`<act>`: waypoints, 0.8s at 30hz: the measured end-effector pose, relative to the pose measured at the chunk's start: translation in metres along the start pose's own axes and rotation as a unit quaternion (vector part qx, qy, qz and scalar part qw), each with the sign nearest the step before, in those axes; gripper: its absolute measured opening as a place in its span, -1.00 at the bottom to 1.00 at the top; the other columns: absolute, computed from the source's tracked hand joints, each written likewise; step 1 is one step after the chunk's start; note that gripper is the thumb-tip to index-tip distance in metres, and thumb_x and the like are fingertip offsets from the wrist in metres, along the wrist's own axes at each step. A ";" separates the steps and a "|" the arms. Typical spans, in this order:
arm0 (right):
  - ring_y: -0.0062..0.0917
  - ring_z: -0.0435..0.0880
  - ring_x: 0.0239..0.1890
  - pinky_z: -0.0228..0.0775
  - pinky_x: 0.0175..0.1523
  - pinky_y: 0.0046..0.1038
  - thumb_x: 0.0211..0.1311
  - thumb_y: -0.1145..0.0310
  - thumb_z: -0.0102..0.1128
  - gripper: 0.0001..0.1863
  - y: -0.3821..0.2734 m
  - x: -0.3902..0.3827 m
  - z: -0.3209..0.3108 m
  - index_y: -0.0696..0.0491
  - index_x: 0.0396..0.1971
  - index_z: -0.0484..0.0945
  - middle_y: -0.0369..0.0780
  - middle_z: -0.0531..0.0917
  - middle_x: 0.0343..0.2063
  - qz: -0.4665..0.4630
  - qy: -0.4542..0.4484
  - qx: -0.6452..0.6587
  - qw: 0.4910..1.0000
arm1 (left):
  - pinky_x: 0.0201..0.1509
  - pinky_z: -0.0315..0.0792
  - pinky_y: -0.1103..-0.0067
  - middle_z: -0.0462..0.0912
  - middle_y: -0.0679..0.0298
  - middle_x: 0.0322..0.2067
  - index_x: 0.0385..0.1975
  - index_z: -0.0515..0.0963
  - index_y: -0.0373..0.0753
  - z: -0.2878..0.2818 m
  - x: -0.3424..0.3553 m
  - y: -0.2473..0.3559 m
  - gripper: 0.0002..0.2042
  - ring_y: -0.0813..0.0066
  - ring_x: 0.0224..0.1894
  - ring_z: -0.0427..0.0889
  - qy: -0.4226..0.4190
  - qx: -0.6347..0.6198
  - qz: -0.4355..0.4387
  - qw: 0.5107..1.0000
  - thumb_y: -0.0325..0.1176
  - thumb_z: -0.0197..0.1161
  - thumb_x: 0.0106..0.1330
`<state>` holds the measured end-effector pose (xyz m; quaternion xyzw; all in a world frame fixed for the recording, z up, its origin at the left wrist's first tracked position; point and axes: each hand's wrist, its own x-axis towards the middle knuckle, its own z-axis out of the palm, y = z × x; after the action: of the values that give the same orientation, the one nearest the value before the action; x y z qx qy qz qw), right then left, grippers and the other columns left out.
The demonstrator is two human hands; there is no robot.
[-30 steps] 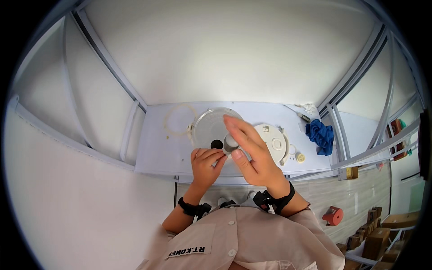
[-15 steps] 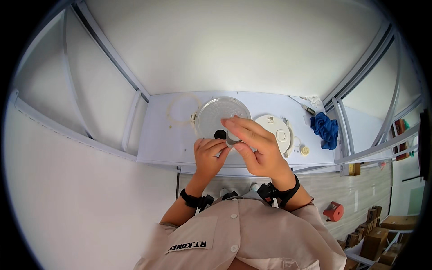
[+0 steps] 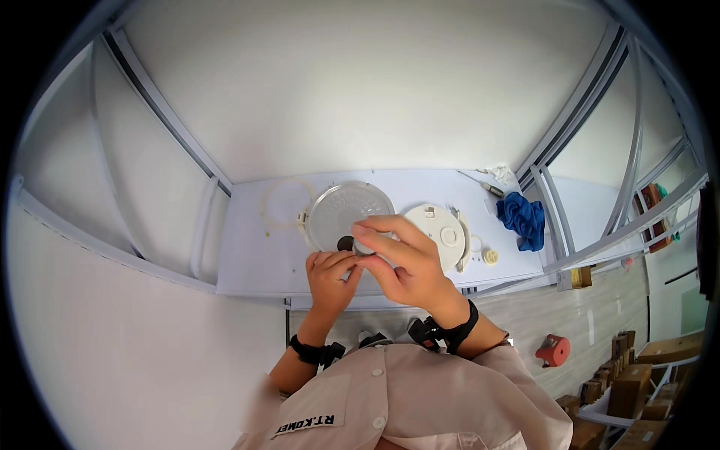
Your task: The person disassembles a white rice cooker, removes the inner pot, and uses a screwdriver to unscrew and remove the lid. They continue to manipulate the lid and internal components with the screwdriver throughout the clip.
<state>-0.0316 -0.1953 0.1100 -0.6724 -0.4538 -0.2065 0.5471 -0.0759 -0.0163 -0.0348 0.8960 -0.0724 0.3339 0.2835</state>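
Note:
My right hand (image 3: 409,262) is closed around a small grey cylindrical piece (image 3: 363,244), its thumb and fingers curled over it. Beside it, my left hand (image 3: 330,277) has its fingers pressed together, with the tips at the lower end of the same piece. Just left of the piece is a dark round disc (image 3: 345,244); whether it rests on anything is hard to make out. Behind both hands lies a round silvery metal lid (image 3: 349,206), its front part hidden by my hands. A round white plastic cover (image 3: 446,241) lies to the right, partly behind my right hand.
On the white table (image 3: 247,270) lie a pale ring gasket (image 3: 289,181), a screwdriver (image 3: 491,189), a blue cloth (image 3: 521,221) and a small cream round part (image 3: 490,256). Metal frame posts flank the table. Below right are a red stool-like object (image 3: 553,350) and cardboard boxes (image 3: 628,390).
The whole view has shifted, so the table and hands appear lower and farther left. Both hands stay at the grey piece, with only slight movement of the right fingers.

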 end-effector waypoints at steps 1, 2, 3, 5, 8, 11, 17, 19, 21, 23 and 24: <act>-0.28 0.70 0.00 0.59 0.00 -0.39 0.12 0.49 0.60 -0.46 0.006 -0.003 0.004 0.13 0.16 0.71 -0.08 0.68 -0.03 -0.007 0.031 -0.021 0.999 | 0.17 0.33 0.39 0.81 0.48 -0.24 -0.38 0.79 -0.07 0.000 0.001 0.004 -0.89 0.46 -0.13 0.67 0.008 -0.003 0.000 1.000 -0.33 0.57 0.12; -0.28 0.70 0.00 0.59 0.00 -0.40 0.14 0.51 0.58 -0.48 0.010 -0.004 0.006 0.13 0.15 0.72 -0.09 0.68 -0.04 -0.017 0.063 -0.043 0.997 | 0.16 0.33 0.39 0.82 0.49 -0.24 -0.38 0.79 -0.07 -0.001 0.004 0.006 -0.89 0.46 -0.13 0.67 0.017 -0.007 0.002 1.000 -0.33 0.58 0.12; -0.29 0.69 -0.04 0.61 -0.03 -0.40 0.14 0.52 0.56 -0.47 0.010 -0.004 0.007 0.11 0.17 0.71 -0.10 0.65 -0.05 -0.016 0.068 -0.052 0.996 | 0.16 0.33 0.39 0.82 0.49 -0.24 -0.38 0.79 -0.07 -0.001 0.005 0.006 -0.89 0.46 -0.13 0.67 0.013 -0.007 0.001 1.000 -0.33 0.58 0.13; -0.30 0.69 -0.14 0.64 -0.09 -0.40 0.16 0.54 0.51 -0.46 0.008 -0.005 0.008 0.06 0.20 0.69 -0.14 0.60 -0.07 -0.018 0.077 -0.073 0.994 | 0.15 0.33 0.40 0.82 0.49 -0.24 -0.38 0.79 -0.07 -0.003 0.004 0.007 -0.90 0.47 -0.13 0.67 0.008 -0.007 0.000 1.000 -0.32 0.58 0.14; -0.26 0.68 0.03 0.59 0.06 -0.37 0.17 0.55 0.53 -0.49 0.003 -0.002 0.008 0.12 0.17 0.70 -0.06 0.64 -0.01 0.002 0.037 -0.017 0.999 | 0.15 0.33 0.40 0.82 0.49 -0.23 -0.37 0.79 -0.07 -0.003 0.002 0.005 -0.90 0.47 -0.13 0.67 0.014 -0.009 0.005 1.000 -0.32 0.57 0.16; -0.19 0.67 0.07 0.58 0.18 -0.30 0.22 0.54 0.47 -0.44 -0.003 0.005 0.006 0.13 0.25 0.63 -0.03 0.63 0.02 0.009 -0.008 0.045 0.999 | 0.15 0.33 0.40 0.82 0.48 -0.22 -0.36 0.79 -0.08 -0.004 0.002 0.004 -0.89 0.47 -0.13 0.68 0.009 -0.008 0.003 1.000 -0.32 0.57 0.15; -0.16 0.68 0.06 0.57 0.17 -0.28 0.17 0.45 0.58 -0.43 0.017 -0.007 0.012 0.15 0.20 0.60 -0.04 0.65 0.02 -0.002 0.034 -0.045 0.998 | 0.15 0.32 0.40 0.82 0.48 -0.22 -0.35 0.78 -0.08 -0.002 0.003 0.006 -0.88 0.47 -0.13 0.68 0.020 -0.002 0.008 1.000 -0.32 0.58 0.14; -0.15 0.68 0.05 0.58 0.16 -0.27 0.16 0.43 0.61 -0.43 0.018 -0.010 0.015 0.15 0.17 0.60 -0.04 0.66 0.02 0.011 0.073 -0.072 0.995 | 0.15 0.32 0.41 0.82 0.48 -0.22 -0.35 0.78 -0.07 -0.002 0.003 0.007 -0.88 0.47 -0.13 0.68 0.016 -0.011 0.004 1.000 -0.33 0.58 0.14; -0.14 0.69 0.04 0.58 0.15 -0.26 0.14 0.42 0.64 -0.41 0.017 -0.009 0.016 0.14 0.16 0.58 -0.04 0.67 0.01 0.005 0.082 -0.083 0.993 | 0.15 0.32 0.41 0.82 0.49 -0.22 -0.35 0.78 -0.07 -0.003 0.004 0.008 -0.88 0.47 -0.14 0.68 0.021 -0.018 0.007 1.000 -0.34 0.58 0.14; -0.12 0.69 0.00 0.59 0.09 -0.26 0.18 0.43 0.58 -0.46 0.006 0.003 0.011 0.14 0.16 0.59 -0.05 0.66 0.00 -0.014 0.069 -0.051 0.996 | 0.14 0.32 0.42 0.82 0.49 -0.23 -0.34 0.78 -0.07 -0.004 0.005 0.008 -0.87 0.47 -0.14 0.68 0.034 -0.025 0.017 0.999 -0.35 0.58 0.13; -0.11 0.69 -0.02 0.60 0.06 -0.26 0.20 0.44 0.55 -0.48 0.002 0.009 0.010 0.14 0.16 0.59 -0.05 0.66 0.00 -0.022 0.061 -0.035 0.997 | 0.14 0.33 0.42 0.82 0.49 -0.23 -0.34 0.78 -0.07 -0.003 0.005 0.007 -0.87 0.47 -0.14 0.68 0.030 -0.023 0.014 0.999 -0.35 0.58 0.13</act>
<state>-0.0280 -0.1829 0.1128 -0.6671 -0.4268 -0.2750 0.5452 -0.0763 -0.0199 -0.0269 0.8776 -0.0842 0.3631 0.3013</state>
